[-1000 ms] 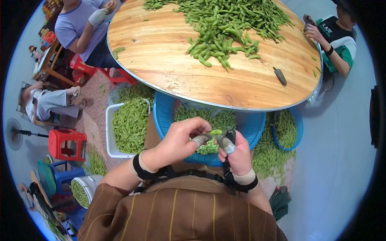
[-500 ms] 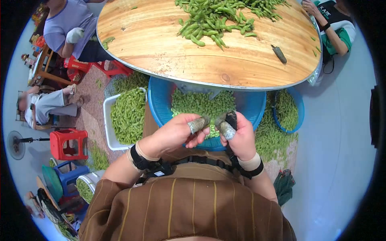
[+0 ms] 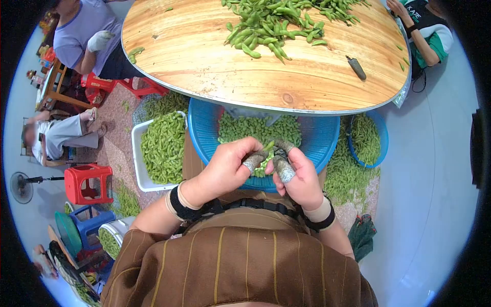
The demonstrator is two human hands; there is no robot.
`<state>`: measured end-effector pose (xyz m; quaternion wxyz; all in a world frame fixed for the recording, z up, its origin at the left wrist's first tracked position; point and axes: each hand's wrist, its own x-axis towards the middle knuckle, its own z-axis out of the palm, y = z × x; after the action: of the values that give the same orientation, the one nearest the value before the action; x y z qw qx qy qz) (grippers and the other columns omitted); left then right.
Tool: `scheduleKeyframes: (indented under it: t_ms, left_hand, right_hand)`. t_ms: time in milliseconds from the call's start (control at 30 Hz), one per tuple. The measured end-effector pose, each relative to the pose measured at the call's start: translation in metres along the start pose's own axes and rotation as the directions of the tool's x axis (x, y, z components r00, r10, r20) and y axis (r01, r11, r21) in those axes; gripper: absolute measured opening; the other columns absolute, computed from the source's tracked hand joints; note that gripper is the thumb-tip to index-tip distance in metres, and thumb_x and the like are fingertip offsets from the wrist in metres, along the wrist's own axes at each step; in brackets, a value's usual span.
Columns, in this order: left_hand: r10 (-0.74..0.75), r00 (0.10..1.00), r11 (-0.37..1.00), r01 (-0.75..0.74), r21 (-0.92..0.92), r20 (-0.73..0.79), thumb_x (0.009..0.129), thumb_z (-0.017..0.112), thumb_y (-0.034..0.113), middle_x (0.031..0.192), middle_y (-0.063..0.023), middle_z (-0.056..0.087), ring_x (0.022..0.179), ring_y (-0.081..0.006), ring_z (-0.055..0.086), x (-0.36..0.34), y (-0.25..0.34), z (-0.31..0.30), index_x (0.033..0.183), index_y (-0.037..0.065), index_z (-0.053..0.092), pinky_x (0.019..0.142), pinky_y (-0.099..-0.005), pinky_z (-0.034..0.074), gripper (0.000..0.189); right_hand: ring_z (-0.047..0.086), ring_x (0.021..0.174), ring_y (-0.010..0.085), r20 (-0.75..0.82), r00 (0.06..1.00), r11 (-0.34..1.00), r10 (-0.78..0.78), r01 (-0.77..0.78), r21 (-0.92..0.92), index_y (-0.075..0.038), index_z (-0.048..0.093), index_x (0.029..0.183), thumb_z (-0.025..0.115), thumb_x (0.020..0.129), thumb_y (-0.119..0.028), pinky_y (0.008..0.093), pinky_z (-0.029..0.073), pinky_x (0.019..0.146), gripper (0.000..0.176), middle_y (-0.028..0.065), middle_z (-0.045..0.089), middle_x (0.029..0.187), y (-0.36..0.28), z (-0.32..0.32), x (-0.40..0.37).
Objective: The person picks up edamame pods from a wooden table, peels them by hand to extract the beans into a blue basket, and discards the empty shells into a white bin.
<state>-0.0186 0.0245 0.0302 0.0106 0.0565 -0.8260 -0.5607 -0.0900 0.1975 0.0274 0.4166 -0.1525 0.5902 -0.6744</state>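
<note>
My left hand [image 3: 232,162] pinches a green edamame pod [image 3: 268,146] between thumb and index finger, over the blue basket [image 3: 204,135]. Grey, worn wrapping covers its thumb. My right hand [image 3: 299,176] is closed just beside it, thumb and index finger wrapped in grey and silver covers, their tips meeting the pod's right end. What lies between those right fingertips is too small to make out. Below both hands, shelled green beans [image 3: 255,129] fill the middle of the basket.
A round wooden table [image 3: 204,66] overhangs the basket's far side, bearing a heap of pods [image 3: 271,28] and a dark finger cover [image 3: 356,68]. Left stands a white tub of pods [image 3: 136,153]; right, a blue-rimmed basket [image 3: 382,138] among piled pods. People sit around, near a red stool [image 3: 87,176].
My hands have come together slightly, and the left has lifted a little. A green pod now shows between the fingertips, where none was clearly visible before.
</note>
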Motion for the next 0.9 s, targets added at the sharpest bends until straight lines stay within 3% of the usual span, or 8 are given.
scheduleKeyframes:
  t_ms: [100,200,267,433,500,633,800,900]
  left_hand:
    - [0.321,0.947,0.899,-0.298,0.322,-0.021,0.087,0.052,0.002,0.074,-0.0049,0.061,0.063,-0.0076,0.056,0.0,-0.004,-0.002,0.091,0.001,0.057,0.055,-0.0216,0.045,0.007]
    - [0.082,0.994,0.997,-0.083,0.0,0.073,0.089,0.053,0.007,0.073,-0.0068,0.062,0.058,-0.0105,0.057,-0.002,0.0,-0.005,0.092,0.001,0.057,0.052,-0.0218,0.044,0.008]
    - [-0.146,0.872,0.399,0.484,-0.779,0.467,0.091,0.054,0.014,0.073,-0.0075,0.063,0.055,-0.0118,0.057,-0.001,-0.004,-0.01,0.091,0.001,0.057,0.048,-0.0214,0.043,0.013]
    - [-0.282,0.87,0.641,0.485,-0.595,0.404,0.09,0.057,0.016,0.074,-0.006,0.063,0.056,-0.011,0.057,0.005,-0.006,-0.007,0.091,0.002,0.057,0.048,-0.023,0.043,0.015]
    - [0.136,0.987,0.985,-0.144,0.097,0.081,0.081,0.065,0.011,0.073,-0.0095,0.063,0.055,-0.016,0.058,0.002,-0.01,-0.004,0.092,0.002,0.056,0.049,-0.0279,0.045,0.017]
    - [0.331,0.942,0.761,-0.3,0.575,0.054,0.071,0.066,0.003,0.08,-0.0177,0.062,0.065,-0.0316,0.061,-0.001,-0.002,-0.001,0.091,0.001,0.058,0.056,-0.0333,0.049,0.021]
    - [0.426,0.9,0.855,-0.369,0.364,-0.088,0.079,0.06,0.003,0.075,-0.0136,0.061,0.059,-0.026,0.059,0.002,-0.007,0.007,0.094,0.0,0.057,0.053,-0.0331,0.048,0.016]
    - [-0.199,0.979,0.953,0.205,-0.222,0.052,0.088,0.054,0.007,0.072,-0.0063,0.061,0.056,-0.0151,0.056,-0.001,-0.004,0.002,0.095,0.001,0.056,0.05,-0.0275,0.045,0.01]
  right_hand:
    - [0.045,0.051,0.0048,0.02,0.999,0.987,0.048,-0.05,0.152,-0.007,0.045,0.126,0.043,0.09,-0.002,0.0186,0.038,0.043,0.036,0.001,0.056,0.079,0.001,-0.002,0.0]
    - [0.044,0.051,0.0046,0.13,0.984,0.889,0.123,-0.168,0.427,-0.008,0.045,0.127,0.045,0.092,-0.006,0.018,0.038,0.043,0.035,0.0015,0.056,0.08,-0.005,-0.007,-0.004]
    - [0.044,0.051,0.0045,0.215,0.966,0.783,0.145,-0.245,0.572,-0.009,0.046,0.127,0.046,0.093,-0.008,0.0176,0.038,0.042,0.033,0.0016,0.056,0.08,-0.009,-0.008,-0.007]
    - [0.047,0.054,0.0051,0.075,0.98,0.953,0.184,-0.196,0.229,-0.008,0.05,0.118,0.047,0.092,-0.008,0.0191,0.041,0.042,0.026,0.0005,0.056,0.078,-0.003,-0.009,0.001]
    - [0.048,0.053,0.0051,0.064,0.984,0.972,0.166,-0.174,0.155,-0.007,0.05,0.116,0.046,0.092,-0.007,0.0193,0.042,0.042,0.025,0.0004,0.056,0.077,0.004,-0.007,0.0]
    - [0.048,0.052,0.005,0.007,0.989,0.986,0.145,-0.145,0.079,-0.006,0.051,0.113,0.044,0.091,-0.005,0.0194,0.042,0.042,0.024,0.0002,0.056,0.076,0.001,0.0,0.002]
    - [0.047,0.051,0.0048,0.003,0.995,0.987,0.104,-0.103,0.119,-0.006,0.052,0.113,0.045,0.091,-0.005,0.0193,0.041,0.042,0.023,0.0,0.056,0.076,0.01,-0.001,0.002]
    - [0.047,0.051,0.0042,0.006,0.995,0.984,0.102,-0.102,0.143,-0.006,0.052,0.113,0.045,0.091,-0.005,0.0184,0.04,0.041,0.023,-0.0001,0.056,0.076,0.016,0.001,-0.001]
